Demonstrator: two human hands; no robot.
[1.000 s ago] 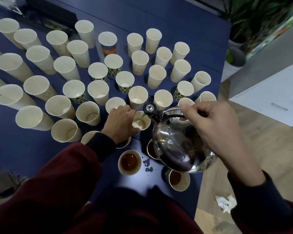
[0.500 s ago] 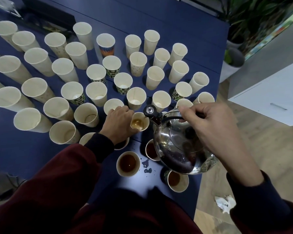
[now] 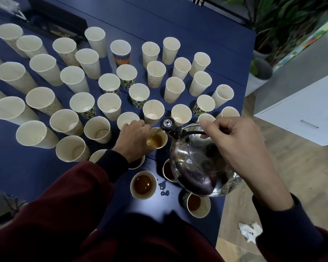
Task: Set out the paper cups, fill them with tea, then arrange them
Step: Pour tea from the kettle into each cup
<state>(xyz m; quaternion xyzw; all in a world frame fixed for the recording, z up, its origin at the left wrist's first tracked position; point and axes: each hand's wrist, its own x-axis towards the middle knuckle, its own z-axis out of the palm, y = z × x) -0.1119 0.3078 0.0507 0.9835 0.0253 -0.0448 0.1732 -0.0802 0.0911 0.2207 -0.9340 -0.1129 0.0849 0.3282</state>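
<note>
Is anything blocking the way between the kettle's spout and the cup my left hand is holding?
Nothing visible does. The kettle spout sits right at the rim of the cup, whose mouth is uncovered; the left hand grips only its side.

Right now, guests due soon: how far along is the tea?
Done: pale paper cups cover the dark blue table; a few at its near edge hold tea. In hand: the left hand grips a part-filled cup below the spout of the shiny steel kettle the right hand tilts. Left: dozens of empty cups, then arranging.
</note>
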